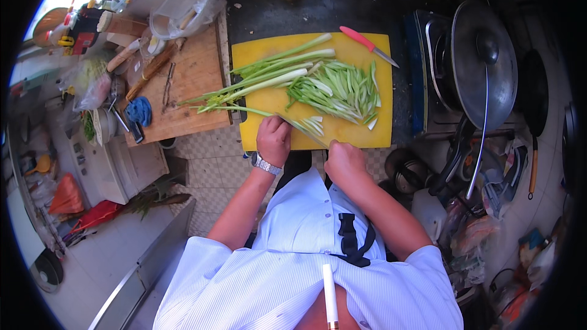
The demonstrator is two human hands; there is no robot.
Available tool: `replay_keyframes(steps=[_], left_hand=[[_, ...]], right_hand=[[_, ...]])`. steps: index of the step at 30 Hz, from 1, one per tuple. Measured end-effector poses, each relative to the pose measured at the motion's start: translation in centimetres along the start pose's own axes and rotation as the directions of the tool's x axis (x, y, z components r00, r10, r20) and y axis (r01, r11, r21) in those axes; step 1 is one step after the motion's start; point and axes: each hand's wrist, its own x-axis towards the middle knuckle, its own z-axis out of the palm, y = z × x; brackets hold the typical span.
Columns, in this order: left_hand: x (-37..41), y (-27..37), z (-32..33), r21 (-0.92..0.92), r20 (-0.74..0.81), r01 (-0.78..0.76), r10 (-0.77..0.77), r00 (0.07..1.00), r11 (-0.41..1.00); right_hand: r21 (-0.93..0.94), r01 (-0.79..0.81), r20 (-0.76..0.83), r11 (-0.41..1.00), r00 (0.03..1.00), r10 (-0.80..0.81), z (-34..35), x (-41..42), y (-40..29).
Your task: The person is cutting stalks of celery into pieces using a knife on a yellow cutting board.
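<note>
My left hand (274,140), with a metal-band watch at the wrist, presses a green celery stalk (252,110) onto the yellow cutting board (270,135). In my right hand (345,160) is a knife; its blade (308,133) slants across the stalk's cut end near my left fingers. Its handle is hidden in my fist. A few fresh slices (314,123) lie beside the blade. Behind them spreads a pile of slanted celery pieces (341,89). Several whole stalks (279,75) rest at the board's left, their leafy ends hanging past its edge.
A paring knife with a pink handle (357,38) lies at the board's far right corner. Right of the dark counter, a wok (481,82) holding a ladle sits on a gas stove (433,73). At left, a wooden board (192,96) bears a blue cloth (138,111) and a plastic tub (183,13).
</note>
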Motion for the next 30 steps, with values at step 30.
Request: replay_keyframes(steps=[30], left_hand=[[-0.1,0.8,0.2,0.044,0.027,0.126,-0.127,0.992,0.991]], right_hand=[[-0.066,0.044,-0.084,0.997,0.995,-0.049,-2.0,-0.1,3.2]])
